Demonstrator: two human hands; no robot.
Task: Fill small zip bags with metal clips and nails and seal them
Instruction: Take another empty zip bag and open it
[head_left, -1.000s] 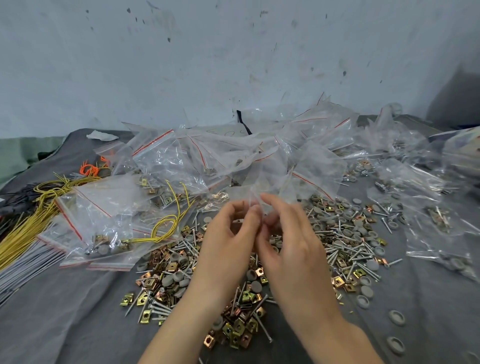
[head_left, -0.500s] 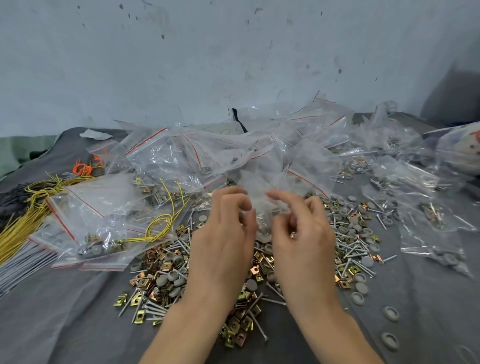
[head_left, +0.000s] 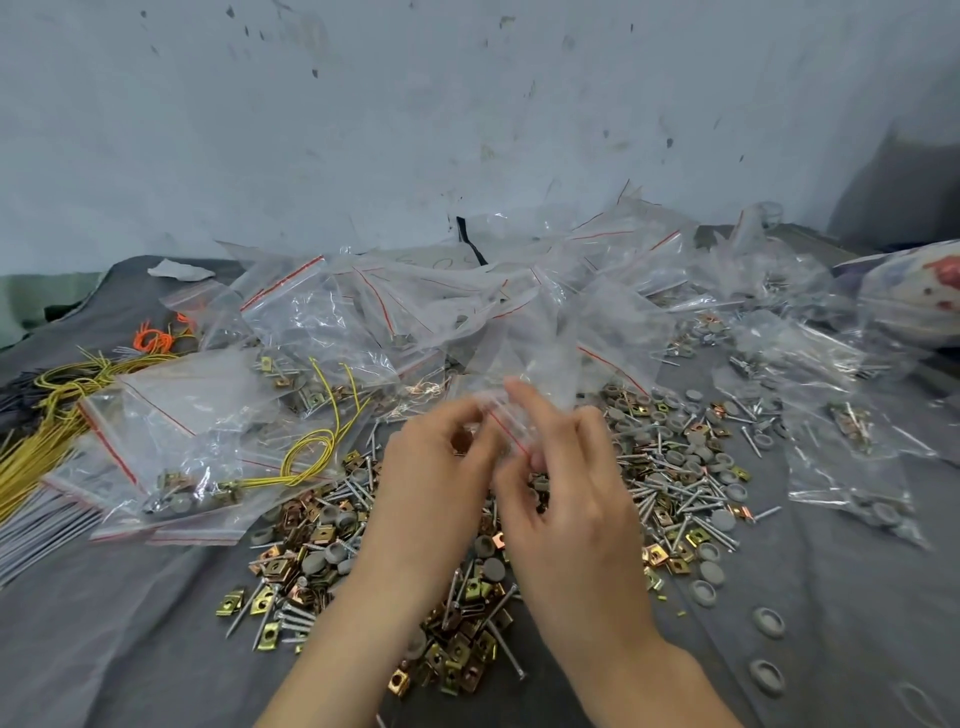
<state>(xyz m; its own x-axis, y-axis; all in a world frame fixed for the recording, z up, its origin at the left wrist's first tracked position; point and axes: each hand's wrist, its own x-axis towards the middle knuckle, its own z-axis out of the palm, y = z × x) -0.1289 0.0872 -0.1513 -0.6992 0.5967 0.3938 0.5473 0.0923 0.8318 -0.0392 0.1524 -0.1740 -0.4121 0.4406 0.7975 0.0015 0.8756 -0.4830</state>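
Nearest, the hands: the left hand and right hand meet at centre, each pinching the mouth of one small zip bag between thumb and fingertips.
Zip bag: thin, clear, crinkled film with a red line along its zip strip. It is held in the air above the loose pile with its body standing up away from the hands. No contents show inside.
Step in hand: probably parting the bag's mouth so it can be filled. Sealing looks less likely.
Next move: it calls for one hand to keep the mouth open while the other gathers parts from below.
Metal clips: small, square, folded, brass and copper coloured, scattered under the wrists.
Nails: slim, silvery, pointed, lying criss-cross among the clips.
Grey caps: round, dull, dished.
Worktop: covered in dark grey cloth.
Filled bags: flat at left, beside coiled yellow wire.
Empty bags: a glossy heap further back.
Wall: pale, scuffed, speckled.
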